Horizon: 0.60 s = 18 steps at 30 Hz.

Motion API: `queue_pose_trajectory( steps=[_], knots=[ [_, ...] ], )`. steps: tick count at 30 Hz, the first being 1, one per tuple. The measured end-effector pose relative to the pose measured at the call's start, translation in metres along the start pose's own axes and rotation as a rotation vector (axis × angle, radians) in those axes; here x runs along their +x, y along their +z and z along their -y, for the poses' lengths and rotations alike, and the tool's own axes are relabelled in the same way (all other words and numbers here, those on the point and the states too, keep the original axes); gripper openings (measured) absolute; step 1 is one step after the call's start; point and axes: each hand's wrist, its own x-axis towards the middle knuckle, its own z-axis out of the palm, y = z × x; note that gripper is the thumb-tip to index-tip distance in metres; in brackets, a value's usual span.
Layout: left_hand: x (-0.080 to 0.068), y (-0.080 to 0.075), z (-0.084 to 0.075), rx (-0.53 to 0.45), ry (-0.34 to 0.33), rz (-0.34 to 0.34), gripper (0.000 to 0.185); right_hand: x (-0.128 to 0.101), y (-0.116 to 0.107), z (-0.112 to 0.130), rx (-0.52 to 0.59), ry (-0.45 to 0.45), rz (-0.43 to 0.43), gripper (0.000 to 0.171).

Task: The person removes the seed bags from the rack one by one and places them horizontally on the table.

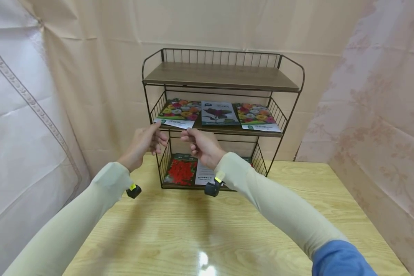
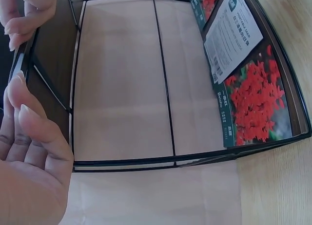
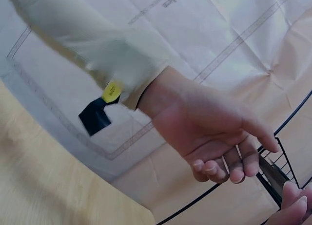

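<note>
A black wire rack (image 1: 301, 81) with three wooden shelves stands on the table. Its middle shelf holds three seed packets: a colourful flower packet (image 1: 178, 112) at the left, a dark-leaved one (image 1: 217, 112) in the middle, another flower packet (image 1: 257, 115) at the right. My left hand (image 1: 157, 134) (image 2: 17, 59) hovers at the left packet's front left corner, fingers loosely bent, thumb by the shelf edge. My right hand (image 1: 189, 140) reaches towards that packet's front right corner; only its fingertips (image 3: 292, 205) show in the right wrist view. Neither hand visibly grips anything.
The bottom shelf carries a red flower packet (image 1: 181, 171) (image 2: 253, 103) and a packet lying white back up (image 1: 204, 174) (image 2: 234, 37). The top shelf (image 1: 220, 74) is bare. The rack sits at the far edge of a glossy wooden table (image 1: 262, 214); pale curtains hang all around.
</note>
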Motion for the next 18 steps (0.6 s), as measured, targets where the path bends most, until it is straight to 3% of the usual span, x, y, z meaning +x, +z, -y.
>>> queue_pose_trajectory(
  steps=[5,10,18],
  knots=[
    [-0.001,0.000,0.000,-0.003,0.001,0.002,0.059,0.002,0.000,0.002,0.071,0.016,0.015,0.034],
    [0.000,0.002,0.001,0.000,0.005,0.009,0.059,0.004,-0.002,0.001,0.118,0.031,0.011,0.024],
    [0.001,0.000,0.001,-0.023,0.034,-0.015,0.055,-0.001,-0.013,-0.003,0.009,-0.016,0.075,0.029]
  ],
)
